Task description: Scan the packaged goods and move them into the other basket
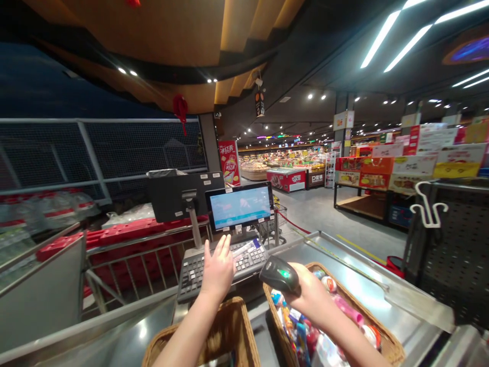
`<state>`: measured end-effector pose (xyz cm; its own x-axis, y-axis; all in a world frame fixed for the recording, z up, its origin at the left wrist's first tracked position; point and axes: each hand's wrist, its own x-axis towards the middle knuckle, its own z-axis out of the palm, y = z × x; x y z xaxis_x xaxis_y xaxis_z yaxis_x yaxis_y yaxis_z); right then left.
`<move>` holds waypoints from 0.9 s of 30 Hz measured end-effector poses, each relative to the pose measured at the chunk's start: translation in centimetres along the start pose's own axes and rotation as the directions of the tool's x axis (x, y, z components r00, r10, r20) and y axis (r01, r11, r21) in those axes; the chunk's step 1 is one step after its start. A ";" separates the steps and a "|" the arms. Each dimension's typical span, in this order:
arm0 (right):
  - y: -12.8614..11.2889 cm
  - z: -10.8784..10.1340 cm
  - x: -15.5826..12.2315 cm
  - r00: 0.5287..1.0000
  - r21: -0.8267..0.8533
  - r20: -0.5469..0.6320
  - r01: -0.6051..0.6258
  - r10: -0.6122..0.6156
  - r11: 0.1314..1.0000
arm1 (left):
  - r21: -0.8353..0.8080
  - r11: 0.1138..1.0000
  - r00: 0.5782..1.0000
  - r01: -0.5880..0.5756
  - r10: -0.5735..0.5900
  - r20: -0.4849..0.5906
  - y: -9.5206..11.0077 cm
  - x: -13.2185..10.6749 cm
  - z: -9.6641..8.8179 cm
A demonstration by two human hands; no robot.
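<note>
Well, the person's right hand [310, 291] curls forward, its grip closed snugly around a black handheld barcode scanner [279, 275] with a green light, above a woven wicker basket [382, 334] of bright packaged goods on the stainless steel bench [344, 260]; the left hand [217, 270] stands open, grip wide, over a black checkout keyboard [202, 275]

Left hand [218, 271] open and raised; right hand [310, 291] curled, grip closed.
</note>
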<state>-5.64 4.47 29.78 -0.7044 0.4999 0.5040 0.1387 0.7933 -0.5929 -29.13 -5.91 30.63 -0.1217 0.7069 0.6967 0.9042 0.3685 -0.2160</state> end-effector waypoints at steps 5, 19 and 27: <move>-0.8 0.9 0.1 0.999 0.010 0.034 0.011 -0.012 1.000 | 0.007 1.000 0.999 0.025 -0.025 0.048 -1.1 -1.7 0.0; -2.6 5.6 -0.2 0.984 0.044 0.174 0.018 -0.025 0.999 | 0.039 0.992 0.978 0.116 -0.121 0.168 -4.5 -9.8 0.3; -3.3 7.8 -1.0 0.954 0.044 0.299 -0.029 0.014 0.999 | 0.027 0.989 0.932 0.145 -0.145 0.331 -4.7 -15.2 0.9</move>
<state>-10.77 -1.38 26.36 -0.8784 0.3841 0.2844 0.1283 0.7627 -0.6339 -31.91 -17.86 20.44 -0.3804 0.8052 0.4549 0.8657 0.4830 -0.1310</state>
